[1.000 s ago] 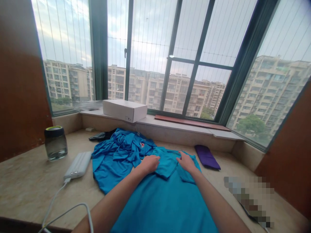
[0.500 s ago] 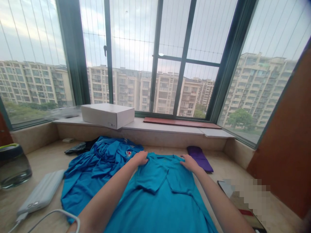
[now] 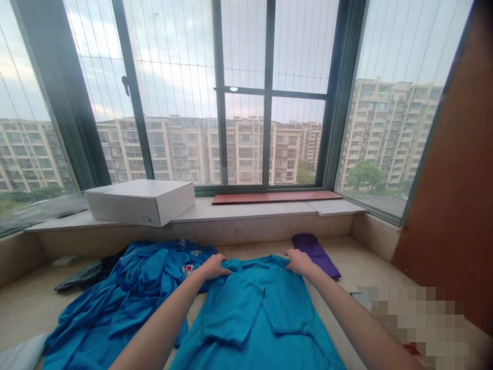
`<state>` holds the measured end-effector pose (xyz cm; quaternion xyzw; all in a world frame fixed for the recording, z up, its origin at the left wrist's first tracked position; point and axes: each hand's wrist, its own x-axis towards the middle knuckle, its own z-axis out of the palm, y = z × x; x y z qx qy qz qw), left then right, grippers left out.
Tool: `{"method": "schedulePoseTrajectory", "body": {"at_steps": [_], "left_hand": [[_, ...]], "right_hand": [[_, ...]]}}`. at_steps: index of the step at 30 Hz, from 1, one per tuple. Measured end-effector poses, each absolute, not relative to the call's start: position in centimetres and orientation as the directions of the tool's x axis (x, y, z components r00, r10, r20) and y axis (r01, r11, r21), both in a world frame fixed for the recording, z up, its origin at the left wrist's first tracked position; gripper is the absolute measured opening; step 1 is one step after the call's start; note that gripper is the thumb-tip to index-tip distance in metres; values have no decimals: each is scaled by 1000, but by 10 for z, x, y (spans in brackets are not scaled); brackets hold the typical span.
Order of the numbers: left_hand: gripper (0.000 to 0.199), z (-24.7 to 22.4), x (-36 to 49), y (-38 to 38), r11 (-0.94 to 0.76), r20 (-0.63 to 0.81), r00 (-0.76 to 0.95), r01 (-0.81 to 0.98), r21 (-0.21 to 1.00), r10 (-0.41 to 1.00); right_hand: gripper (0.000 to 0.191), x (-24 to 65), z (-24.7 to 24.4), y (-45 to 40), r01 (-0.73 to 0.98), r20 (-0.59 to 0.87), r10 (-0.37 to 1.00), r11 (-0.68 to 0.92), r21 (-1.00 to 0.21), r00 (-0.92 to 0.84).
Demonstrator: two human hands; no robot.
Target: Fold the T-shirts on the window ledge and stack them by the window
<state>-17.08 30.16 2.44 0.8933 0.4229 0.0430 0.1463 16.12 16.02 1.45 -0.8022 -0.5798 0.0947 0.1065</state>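
Observation:
A teal shirt (image 3: pixel 262 308) lies spread before me, its neckline toward the window and both sleeves folded inward over the front. My left hand (image 3: pixel 215 268) pinches the shirt's left shoulder. At the right shoulder, my right hand (image 3: pixel 299 263) has its fingers closed on the fabric edge. A crumpled blue garment (image 3: pixel 127 298) with a small red and white emblem lies to the left, partly behind my left forearm. Just beyond my right hand is a folded purple cloth (image 3: pixel 318 257).
A white box (image 3: pixel 140 200) and a reddish-brown board (image 3: pixel 277 197) sit on the window ledge (image 3: pixel 246 209). Dark cloth (image 3: pixel 82 275) lies at the left, with part of a white power bank (image 3: pixel 23 354) at the lower left. A blurred-out item is at the right.
The view has turned to the right and tilted, so the bottle has left the frame. Both hands remain at the shirt's shoulders; the shirt looks much the same.

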Motion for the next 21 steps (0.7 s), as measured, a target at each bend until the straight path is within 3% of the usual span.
{"method": "schedulePoseTrajectory", "body": {"at_steps": [5, 10, 16, 21], "left_hand": [[22, 25, -176, 309, -647, 31, 698, 645, 407, 716], [19, 42, -168, 320, -662, 236, 631, 612, 433, 739], [35, 92, -164, 314, -626, 465, 450, 694, 355, 763], [28, 101, -197, 271, -703, 427, 583, 679, 210, 691]], "right_hand": [[11, 167, 24, 160, 940, -31, 965, -259, -222, 259], [13, 173, 45, 174, 947, 49, 971, -218, -236, 236], [29, 173, 93, 190, 935, 203, 940, -213, -283, 275], [20, 158, 107, 151, 962, 207, 977, 12, -274, 47]]}}
